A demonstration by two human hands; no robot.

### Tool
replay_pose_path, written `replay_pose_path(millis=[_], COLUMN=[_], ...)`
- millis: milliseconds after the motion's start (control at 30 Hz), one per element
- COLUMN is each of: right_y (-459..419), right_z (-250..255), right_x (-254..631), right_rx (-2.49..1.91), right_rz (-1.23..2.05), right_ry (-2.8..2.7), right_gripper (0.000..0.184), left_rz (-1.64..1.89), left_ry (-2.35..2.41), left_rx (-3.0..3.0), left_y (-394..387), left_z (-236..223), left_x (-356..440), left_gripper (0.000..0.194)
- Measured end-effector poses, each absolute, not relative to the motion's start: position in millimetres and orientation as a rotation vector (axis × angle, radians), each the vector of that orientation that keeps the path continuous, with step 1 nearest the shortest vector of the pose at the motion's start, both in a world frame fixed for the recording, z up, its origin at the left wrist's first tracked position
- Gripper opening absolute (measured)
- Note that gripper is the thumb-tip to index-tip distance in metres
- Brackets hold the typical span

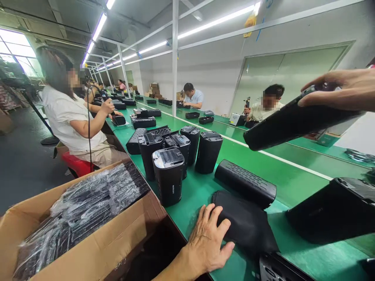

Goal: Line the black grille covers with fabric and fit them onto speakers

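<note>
My left hand (209, 239) rests at the green bench's near edge, fingers apart, fingertips against a flat black sheet or pouch (244, 224). Whether it is cloth or plastic I cannot tell. At the upper right my right hand (336, 91) grips a long black plastic housing (290, 123), raised and tilted above the bench. Just behind the sheet lies a black housing with a slotted face (247, 181). Another black housing (331, 214) leans at the right. Part of a slotted black piece (281, 269) shows at the bottom edge.
Several black housings (168, 183) stand upright left of centre. A cardboard box (117, 230) of plastic-wrapped black parts sits beside the bench. A seated person (67, 105) works at the left; two more people face the far side of the green bench (231, 144). A white post (175, 58) rises behind.
</note>
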State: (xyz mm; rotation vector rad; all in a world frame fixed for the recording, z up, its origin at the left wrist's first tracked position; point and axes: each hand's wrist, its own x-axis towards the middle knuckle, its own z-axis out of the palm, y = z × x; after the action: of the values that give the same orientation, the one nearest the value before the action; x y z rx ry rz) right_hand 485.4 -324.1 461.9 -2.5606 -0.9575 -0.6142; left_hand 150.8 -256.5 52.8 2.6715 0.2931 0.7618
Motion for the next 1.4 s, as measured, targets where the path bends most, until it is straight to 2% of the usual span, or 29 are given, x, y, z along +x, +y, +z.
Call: replay_pose_path(millis=[100,167,233,300,500,700,800,900,967,1033,1133,1167,1233,1300,1400], right_y=[-323.1,-310.5,-289.7,-264.8,-204.8,-188.1,-221.0,-301.0,-373.6,-446.5,-526.3,-541.6,-558.0,-562.8,-565.2], right_z=[457.6,436.5,406.9,375.6,310.8,297.6,304.5,300.2,281.2,249.3,195.6,181.7,164.9,161.2,165.3], right_x=[427.2,376.5,332.1,304.4,300.2,312.5,320.0,333.6,346.1,360.3,376.5,378.0,373.9,364.8,356.3], right_rx=[-2.554,-2.541,-2.474,-2.388,-2.276,-2.258,-2.197,-2.174,-2.235,-2.401,-2.573,-2.573,-2.526,-2.474,-2.471], right_rz=[-0.484,-0.313,-0.295,-0.212,-0.099,-0.075,-0.096,-0.077,0.072,0.385,0.697,0.761,0.799,0.763,0.710], right_ry=[-1.194,-1.279,-1.445,-1.617,-1.796,-1.749,-1.754,-1.758,-1.732,-1.526,-1.240,-1.209,-1.249,-1.309,-1.290], right_gripper=[0.080,0.069,0.055,0.059,0.063,0.071,0.068,0.040,0.031,0.040,0.070,0.072,0.061,0.047,0.044], left_rz=[0.776,0.790,0.799,0.812,0.811,0.771,0.765,0.778,0.801,0.818,0.755,0.705,0.595,0.522,0.548], left_ry=[0.296,0.290,0.282,0.278,0.293,0.282,0.271,0.258,0.256,0.261,0.198,0.150,0.048,-0.030,-0.071], left_rx=[2.668,2.673,2.682,2.692,2.683,2.703,2.714,2.718,2.718,2.729,2.805,2.841,2.905,2.941,2.931], left_y=[-256.5,-256.3,-256.1,-256.0,-254.8,-252.6,-252.0,-251.9,-252.0,-251.6,-246.6,-243.0,-233.0,-221.1,-204.9], left_z=[53.4,54.3,55.4,56.3,58.9,62.2,61.6,60.2,61.0,65.0,75.4,78.8,82.9,82.1,72.9], left_x=[150.3,150.5,150.9,151.4,152.1,154.7,156.5,156.5,156.4,158.4,169.9,176.0,189.6,202.8,218.1], left_gripper=[0.054,0.053,0.052,0.051,0.048,0.046,0.044,0.045,0.048,0.051,0.059,0.063,0.067,0.063,0.058])
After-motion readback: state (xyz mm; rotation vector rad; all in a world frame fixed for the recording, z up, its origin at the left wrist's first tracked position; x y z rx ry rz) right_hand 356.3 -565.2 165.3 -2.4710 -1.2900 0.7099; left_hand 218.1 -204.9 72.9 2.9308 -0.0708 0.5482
